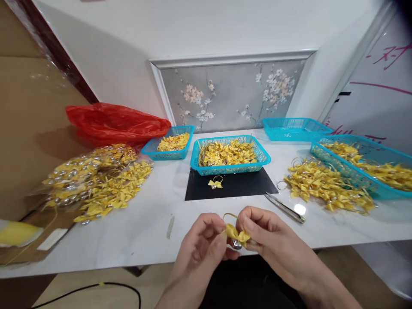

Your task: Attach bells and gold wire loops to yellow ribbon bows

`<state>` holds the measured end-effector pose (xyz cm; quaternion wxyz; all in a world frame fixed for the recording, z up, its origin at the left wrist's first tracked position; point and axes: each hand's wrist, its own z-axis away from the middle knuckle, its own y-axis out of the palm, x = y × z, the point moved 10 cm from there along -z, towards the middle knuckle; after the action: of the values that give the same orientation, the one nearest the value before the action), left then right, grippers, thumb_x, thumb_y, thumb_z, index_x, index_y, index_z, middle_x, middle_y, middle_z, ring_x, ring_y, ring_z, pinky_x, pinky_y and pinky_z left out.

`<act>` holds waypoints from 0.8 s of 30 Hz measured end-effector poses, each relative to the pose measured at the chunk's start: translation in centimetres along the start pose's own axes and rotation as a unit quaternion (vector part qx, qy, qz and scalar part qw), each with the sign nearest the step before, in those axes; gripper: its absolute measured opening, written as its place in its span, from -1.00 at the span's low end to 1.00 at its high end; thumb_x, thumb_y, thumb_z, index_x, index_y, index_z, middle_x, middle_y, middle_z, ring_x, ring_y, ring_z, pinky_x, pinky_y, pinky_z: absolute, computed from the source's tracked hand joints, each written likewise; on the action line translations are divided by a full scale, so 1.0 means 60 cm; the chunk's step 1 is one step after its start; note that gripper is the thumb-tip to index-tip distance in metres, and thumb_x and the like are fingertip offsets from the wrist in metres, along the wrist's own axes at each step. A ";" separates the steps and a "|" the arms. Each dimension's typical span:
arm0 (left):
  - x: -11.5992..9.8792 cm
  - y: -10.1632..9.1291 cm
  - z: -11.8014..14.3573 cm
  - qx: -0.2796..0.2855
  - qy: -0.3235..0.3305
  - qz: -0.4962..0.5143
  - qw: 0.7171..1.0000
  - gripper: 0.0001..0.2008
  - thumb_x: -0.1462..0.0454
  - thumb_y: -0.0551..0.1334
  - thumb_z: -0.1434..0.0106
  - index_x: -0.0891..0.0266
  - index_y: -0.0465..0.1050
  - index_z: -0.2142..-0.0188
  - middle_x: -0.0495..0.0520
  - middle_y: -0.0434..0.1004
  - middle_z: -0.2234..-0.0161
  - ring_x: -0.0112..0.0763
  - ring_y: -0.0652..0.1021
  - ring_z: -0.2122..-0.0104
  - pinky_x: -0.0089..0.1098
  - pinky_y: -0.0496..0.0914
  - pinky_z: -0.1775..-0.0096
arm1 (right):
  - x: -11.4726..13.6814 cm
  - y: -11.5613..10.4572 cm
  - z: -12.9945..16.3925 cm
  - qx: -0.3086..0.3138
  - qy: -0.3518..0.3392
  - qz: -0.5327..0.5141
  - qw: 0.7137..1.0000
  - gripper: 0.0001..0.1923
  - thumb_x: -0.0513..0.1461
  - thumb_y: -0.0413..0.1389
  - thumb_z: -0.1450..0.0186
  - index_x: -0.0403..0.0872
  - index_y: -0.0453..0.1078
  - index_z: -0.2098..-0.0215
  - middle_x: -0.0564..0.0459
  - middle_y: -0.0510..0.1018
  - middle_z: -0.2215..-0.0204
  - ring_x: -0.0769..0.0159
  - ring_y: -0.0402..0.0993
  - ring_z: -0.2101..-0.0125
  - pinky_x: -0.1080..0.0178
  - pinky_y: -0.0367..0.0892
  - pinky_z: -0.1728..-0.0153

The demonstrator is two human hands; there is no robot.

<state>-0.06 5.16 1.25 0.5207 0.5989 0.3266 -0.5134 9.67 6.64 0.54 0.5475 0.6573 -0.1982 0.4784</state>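
Between my two hands, just over the table's front edge, is a yellow ribbon bow point(237, 234) with a silver bell point(236, 244) under its knot and a thin gold loop above. My left hand point(206, 240) pinches the bow's left side. On the other side, my right hand point(267, 229) grips its right end near the loop. A similar bow with a bell point(215, 184) lies on a black mat point(206, 193) ahead of my hands. To the right of the mat rest metal tweezers point(286, 208).
Behind the mat stands a blue basket point(230, 169) of yellow bows. Another blue basket point(183, 154) is left of it, by a red plastic bag point(119, 122). Bow piles lie at left point(116, 189) and right point(322, 184), beside a large blue basket point(360, 176). An additional blue basket point(296, 128) stands behind.
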 end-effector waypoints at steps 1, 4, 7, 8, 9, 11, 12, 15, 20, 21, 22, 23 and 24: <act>0.001 -0.003 -0.002 -0.013 -0.005 -0.009 1.000 -0.85 0.14 0.28 -0.26 0.15 0.43 0.31 -0.05 0.46 0.36 -0.43 0.49 0.36 -0.40 0.42 0.26 | -0.002 0.001 -0.001 0.003 0.003 -0.001 1.000 -0.66 -0.05 0.21 -0.27 -0.11 0.30 0.48 0.15 0.29 0.56 0.44 0.08 0.53 0.32 0.06 0.46; 0.007 0.002 -0.007 -0.030 -0.032 0.007 0.999 -0.81 0.20 0.30 -0.26 0.22 0.41 0.43 -0.06 0.43 0.46 -0.48 0.46 0.43 -0.47 0.40 0.32 | -0.004 -0.001 -0.003 0.001 0.002 0.004 1.000 -0.66 -0.05 0.19 -0.28 -0.10 0.28 0.48 0.16 0.29 0.57 0.44 0.08 0.54 0.32 0.07 0.47; 0.011 0.010 -0.012 -0.033 -0.048 0.060 0.996 -0.78 0.22 0.29 -0.26 0.24 0.39 0.47 -0.07 0.42 0.50 -0.52 0.45 0.48 -0.50 0.38 0.37 | 0.001 -0.017 -0.005 -0.037 -0.020 0.067 0.997 -0.69 -0.03 0.15 -0.32 -0.08 0.31 0.42 0.17 0.29 0.55 0.44 0.09 0.54 0.33 0.06 0.49; 0.011 0.009 -0.013 -0.040 -0.047 0.068 0.996 -0.78 0.21 0.30 -0.26 0.24 0.39 0.47 -0.08 0.43 0.51 -0.52 0.45 0.49 -0.51 0.38 0.37 | 0.008 -0.026 -0.004 -0.063 -0.039 0.101 0.992 -0.71 -0.03 0.13 -0.33 -0.07 0.32 0.38 0.18 0.28 0.54 0.44 0.10 0.53 0.33 0.06 0.49; 0.010 0.005 -0.014 -0.051 -0.045 0.067 0.995 -0.78 0.20 0.31 -0.25 0.24 0.40 0.47 -0.08 0.43 0.51 -0.52 0.45 0.49 -0.51 0.38 0.37 | 0.016 -0.034 -0.001 -0.090 -0.061 0.133 0.985 -0.73 -0.03 0.11 -0.34 -0.06 0.33 0.34 0.19 0.27 0.54 0.44 0.11 0.53 0.34 0.07 0.49; 0.005 -0.005 -0.014 -0.082 -0.030 0.054 0.995 -0.77 0.18 0.33 -0.22 0.23 0.41 0.48 -0.09 0.44 0.52 -0.52 0.45 0.49 -0.51 0.38 0.38 | 0.032 -0.043 0.008 -0.126 -0.099 0.172 0.972 -0.77 -0.03 0.09 -0.36 -0.03 0.33 0.26 0.20 0.28 0.52 0.44 0.16 0.50 0.35 0.12 0.46; 0.001 -0.010 -0.013 -0.096 -0.020 0.043 0.994 -0.77 0.17 0.34 -0.21 0.23 0.42 0.48 -0.09 0.44 0.52 -0.52 0.45 0.49 -0.52 0.38 0.38 | 0.036 -0.041 0.012 -0.128 -0.109 0.175 0.970 -0.78 -0.04 0.09 -0.36 -0.02 0.32 0.23 0.20 0.31 0.49 0.44 0.18 0.49 0.35 0.14 0.45; -0.008 -0.015 -0.009 -0.114 0.005 0.014 0.993 -0.76 0.16 0.35 -0.19 0.23 0.43 0.49 -0.09 0.45 0.52 -0.51 0.45 0.48 -0.52 0.37 0.37 | 0.033 -0.025 0.018 -0.099 -0.094 0.143 0.980 -0.77 -0.09 0.18 -0.30 0.02 0.30 0.17 0.17 0.43 0.40 0.44 0.25 0.46 0.36 0.19 0.43; -0.006 -0.005 -0.008 -0.095 -0.009 0.028 0.995 -0.77 0.17 0.32 -0.23 0.23 0.43 0.48 -0.07 0.45 0.51 -0.49 0.44 0.46 -0.49 0.38 0.34 | 0.029 -0.010 0.020 -0.077 -0.085 0.121 0.986 -0.79 -0.13 0.18 -0.30 0.03 0.32 0.13 0.18 0.46 0.43 0.43 0.29 0.44 0.35 0.24 0.40; -0.003 -0.001 -0.009 -0.086 -0.016 0.042 0.995 -0.78 0.18 0.31 -0.24 0.23 0.43 0.47 -0.06 0.45 0.50 -0.49 0.43 0.46 -0.49 0.38 0.33 | 0.028 -0.010 0.019 -0.075 -0.086 0.124 0.986 -0.80 -0.14 0.17 -0.31 0.03 0.32 0.13 0.18 0.46 0.43 0.43 0.29 0.44 0.35 0.25 0.39; -0.001 0.002 -0.011 -0.076 -0.022 0.056 0.995 -0.78 0.19 0.29 -0.26 0.24 0.43 0.47 -0.06 0.45 0.50 -0.49 0.43 0.46 -0.48 0.38 0.33 | 0.026 -0.012 0.018 -0.075 -0.085 0.128 0.985 -0.81 -0.14 0.16 -0.32 0.03 0.32 0.12 0.18 0.46 0.43 0.42 0.29 0.44 0.34 0.25 0.38; 0.000 0.004 -0.012 -0.068 -0.025 0.068 0.995 -0.78 0.20 0.27 -0.27 0.24 0.42 0.47 -0.05 0.45 0.49 -0.48 0.42 0.45 -0.47 0.38 0.32 | 0.025 -0.015 0.017 -0.074 -0.082 0.135 0.985 -0.81 -0.13 0.14 -0.34 0.03 0.32 0.11 0.17 0.46 0.43 0.42 0.30 0.44 0.34 0.25 0.37; 0.001 0.004 -0.014 -0.065 -0.027 0.076 0.995 -0.77 0.21 0.26 -0.29 0.24 0.41 0.48 -0.04 0.44 0.48 -0.47 0.42 0.44 -0.47 0.37 0.32 | 0.024 -0.017 0.017 -0.072 -0.077 0.147 0.983 -0.81 -0.12 0.12 -0.35 0.03 0.31 0.09 0.17 0.46 0.44 0.41 0.30 0.44 0.33 0.25 0.37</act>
<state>0.38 5.88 1.21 0.6045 0.5730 0.2988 -0.4659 11.55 6.45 1.27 0.4997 0.6150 -0.3682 0.4862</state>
